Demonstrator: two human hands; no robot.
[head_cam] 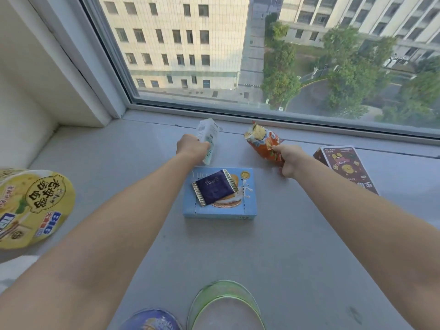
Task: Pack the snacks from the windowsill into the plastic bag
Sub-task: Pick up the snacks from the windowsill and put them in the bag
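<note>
Head view: the blue box (215, 212) lies flat on the windowsill (114, 163) and serves as the reference point.

1. A dark packet (215, 188) lies on top of the blue box, tilted.
2. Left hand (191, 147): beyond the box, toward the window. The fingers are curled round a white carton (209, 131). The carton leans, and its lower end comes close to the box's far edge.
3. Right hand (289, 160): beyond the box and to its right. It pinches the lower part of an orange bag (260, 142). The bag's torn top points toward the window, with a biscuit showing in the opening.
4. A maroon box (345, 167) lies flat to the right of the blue box, past the right hand.
5. A yellow noodle bowl (33, 208) sits well to the left of the blue box.
6. Nearer the person than the blue box: a green-rimmed round item (223, 303) and, left of it, a blue lid (151, 321), cut off by the frame edge.
</note>
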